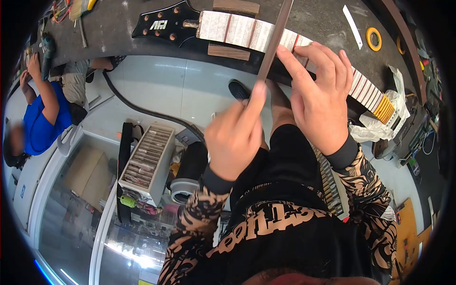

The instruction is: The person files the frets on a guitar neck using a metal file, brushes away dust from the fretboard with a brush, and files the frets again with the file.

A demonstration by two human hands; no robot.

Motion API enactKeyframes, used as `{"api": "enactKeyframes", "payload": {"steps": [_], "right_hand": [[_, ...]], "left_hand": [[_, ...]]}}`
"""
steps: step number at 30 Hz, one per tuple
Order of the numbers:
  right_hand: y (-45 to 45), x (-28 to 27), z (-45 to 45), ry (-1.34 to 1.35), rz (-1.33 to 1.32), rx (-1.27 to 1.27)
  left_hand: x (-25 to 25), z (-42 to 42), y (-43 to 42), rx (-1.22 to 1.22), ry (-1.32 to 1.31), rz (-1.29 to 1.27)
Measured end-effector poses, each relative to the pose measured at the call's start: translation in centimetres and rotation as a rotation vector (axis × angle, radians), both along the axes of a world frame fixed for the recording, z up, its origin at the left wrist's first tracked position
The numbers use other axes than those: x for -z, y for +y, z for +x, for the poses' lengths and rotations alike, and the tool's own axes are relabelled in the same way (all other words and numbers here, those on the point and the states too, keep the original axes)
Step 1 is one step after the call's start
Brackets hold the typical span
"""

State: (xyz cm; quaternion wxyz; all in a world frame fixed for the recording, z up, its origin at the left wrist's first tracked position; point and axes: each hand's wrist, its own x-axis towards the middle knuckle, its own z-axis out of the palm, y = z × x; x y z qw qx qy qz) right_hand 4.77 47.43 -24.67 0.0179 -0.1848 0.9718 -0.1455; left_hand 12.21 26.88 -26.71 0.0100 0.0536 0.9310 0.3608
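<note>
My left hand [232, 137] is closed around a long, narrow file [274, 42], index finger stretched along it. The file lies across a guitar neck [237, 31], whose fretboard is covered in pale tape strips between the frets. A black headstock [161, 26] with white lettering is at the neck's left end. My right hand [325, 90] rests on the neck just right of the file, fingers spread and the index fingertip close to the file's edge. The file's grip end is hidden inside my left hand.
Wooden blocks [229, 52] lie against the neck. A yellow tape roll [374, 39] and a white strip [352, 27] are on the dark workbench [109, 31]. Crumpled paper [365, 133] sits at right. At left, another person [45, 104] handles a power tool [47, 52]. A slotted box [147, 159] stands below.
</note>
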Motion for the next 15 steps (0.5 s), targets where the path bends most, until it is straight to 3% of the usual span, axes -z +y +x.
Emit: {"api": "enactKeyframes", "payload": {"steps": [2,5,9,11,13,15], "right_hand": [[0.0,0.0,-0.1,-0.002,-0.011,-0.002],[0.2,0.0,-0.1,0.004,-0.006,0.002],[-0.2,0.1,0.2,0.019,0.01,0.009],[-0.1,0.3,0.1,0.043,0.018,-0.001],[-0.1,0.2,0.0,0.043,0.017,-0.007],[-0.4,0.0,0.2,0.021,0.014,0.0]], "left_hand": [[-0.1,6.9,-2.4,0.027,-0.063,-0.024],[-0.9,8.0,-2.7,0.042,-0.057,0.0],[-0.1,-3.7,1.5,-0.032,0.023,0.102],[0.6,-5.2,2.1,-0.039,0.064,0.134],[1.0,-3.4,1.2,-0.027,0.065,0.147],[1.2,3.8,-1.8,-0.005,-0.002,0.123]]}}
